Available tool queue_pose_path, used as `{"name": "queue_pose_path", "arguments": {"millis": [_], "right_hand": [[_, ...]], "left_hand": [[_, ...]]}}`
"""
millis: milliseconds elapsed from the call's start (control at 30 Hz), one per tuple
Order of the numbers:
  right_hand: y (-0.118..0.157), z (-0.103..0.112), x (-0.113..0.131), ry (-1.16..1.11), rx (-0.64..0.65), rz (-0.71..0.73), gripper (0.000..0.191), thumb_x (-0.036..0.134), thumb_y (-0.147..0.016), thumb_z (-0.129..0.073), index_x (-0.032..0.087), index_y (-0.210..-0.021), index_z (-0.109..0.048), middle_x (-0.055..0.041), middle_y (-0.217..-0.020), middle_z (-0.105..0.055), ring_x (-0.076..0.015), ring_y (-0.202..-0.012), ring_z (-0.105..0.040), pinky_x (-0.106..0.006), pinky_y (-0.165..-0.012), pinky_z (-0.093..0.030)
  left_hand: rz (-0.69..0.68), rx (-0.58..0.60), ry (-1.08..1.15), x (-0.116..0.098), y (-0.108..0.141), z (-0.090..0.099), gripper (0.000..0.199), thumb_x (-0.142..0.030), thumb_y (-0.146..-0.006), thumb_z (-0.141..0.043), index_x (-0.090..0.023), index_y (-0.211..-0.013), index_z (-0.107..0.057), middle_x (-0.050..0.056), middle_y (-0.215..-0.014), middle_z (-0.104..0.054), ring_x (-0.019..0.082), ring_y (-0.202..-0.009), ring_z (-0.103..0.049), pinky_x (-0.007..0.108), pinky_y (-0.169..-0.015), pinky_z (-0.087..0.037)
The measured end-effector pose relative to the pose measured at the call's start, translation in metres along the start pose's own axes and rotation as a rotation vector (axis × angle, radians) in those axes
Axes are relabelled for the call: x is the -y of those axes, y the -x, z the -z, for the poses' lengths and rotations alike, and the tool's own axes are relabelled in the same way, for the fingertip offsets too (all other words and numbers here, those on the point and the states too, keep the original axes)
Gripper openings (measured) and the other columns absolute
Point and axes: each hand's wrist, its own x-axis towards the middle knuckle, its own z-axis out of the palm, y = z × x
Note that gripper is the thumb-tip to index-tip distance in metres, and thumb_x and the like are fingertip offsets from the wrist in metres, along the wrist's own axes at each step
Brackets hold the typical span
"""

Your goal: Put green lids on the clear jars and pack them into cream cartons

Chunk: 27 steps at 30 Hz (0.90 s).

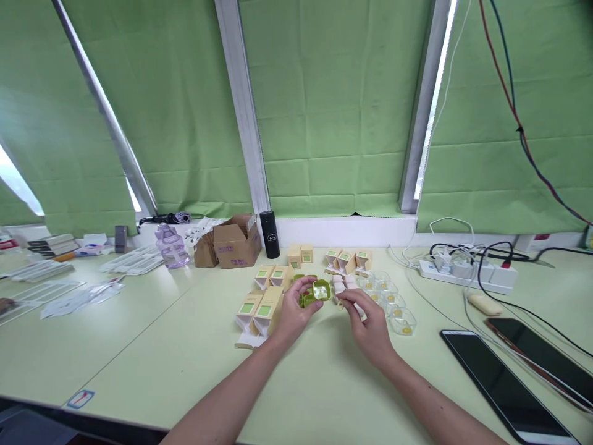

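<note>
My left hand (295, 312) holds a small glossy green case (321, 290) above the table, its hollow facing up. Fingers of my right hand (370, 327) are pinched together just right of the case; a tiny pale piece (340, 305) shows at their tips, too small to name. Behind that hand stand small pinkish-white blocks (339, 286), partly covered by it. To the right, clear plastic cups (402, 321) with yellow spots inside are grouped in rows. Left of my left hand are cream cartons with green labels (265, 310), their flaps open.
More cream cartons (345, 262) stand at the back, near a black cylinder (269, 235) and a brown cardboard box (237, 242). A purple bottle (171, 247) is farther left. Phones (503, 383), cables and a white power strip (467, 277) occupy the right. Another person's hand (5, 305) shows at the left edge.
</note>
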Motion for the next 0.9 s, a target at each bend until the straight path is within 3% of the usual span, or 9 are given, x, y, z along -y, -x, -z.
{"name": "queue_pose_path", "arguments": {"millis": [233,433,633,900], "right_hand": [[-0.005,0.001,-0.012,-0.224,-0.099,-0.335,0.032,0.052,-0.09,-0.075,0.022,-0.1,-0.079,-0.0074,-0.093,-0.077,-0.0228,-0.083,-0.069,-0.035,-0.078,-0.055],[-0.01,0.001,-0.015,-0.39,-0.13,-0.455,0.044,0.062,-0.08,-0.083,0.02,-0.084,-0.073,-0.0016,-0.07,-0.066,-0.0161,-0.065,-0.057,-0.029,-0.062,-0.047],[-0.011,0.0,-0.013,-0.62,-0.109,-0.612,0.051,0.063,-0.072,-0.09,0.021,-0.078,-0.062,0.0049,-0.056,-0.056,-0.0108,-0.049,-0.046,-0.025,-0.05,-0.036],[-0.012,0.002,-0.011,-0.84,-0.101,-0.732,0.049,0.053,-0.067,-0.096,0.021,-0.075,-0.06,0.0053,-0.056,-0.055,-0.0094,-0.049,-0.046,-0.023,-0.047,-0.037]], "left_hand": [[-0.047,0.012,-0.137,-0.002,0.002,-0.003,0.044,-0.015,-0.078,-0.08,-0.021,-0.12,-0.068,0.011,-0.129,-0.068,0.028,-0.124,-0.064,0.045,-0.111,-0.048],[-0.088,0.023,-0.173,0.002,0.004,-0.005,0.043,-0.01,-0.077,-0.079,-0.022,-0.117,-0.069,0.01,-0.125,-0.065,0.026,-0.121,-0.064,0.046,-0.112,-0.049],[-0.086,0.051,-0.182,0.002,0.005,-0.006,0.041,-0.011,-0.078,-0.079,-0.022,-0.116,-0.068,0.009,-0.124,-0.062,0.026,-0.122,-0.064,0.048,-0.114,-0.048],[-0.085,0.06,-0.209,-0.001,0.006,-0.006,0.041,-0.01,-0.077,-0.078,-0.022,-0.115,-0.068,0.01,-0.125,-0.061,0.028,-0.123,-0.063,0.048,-0.113,-0.049]]}}
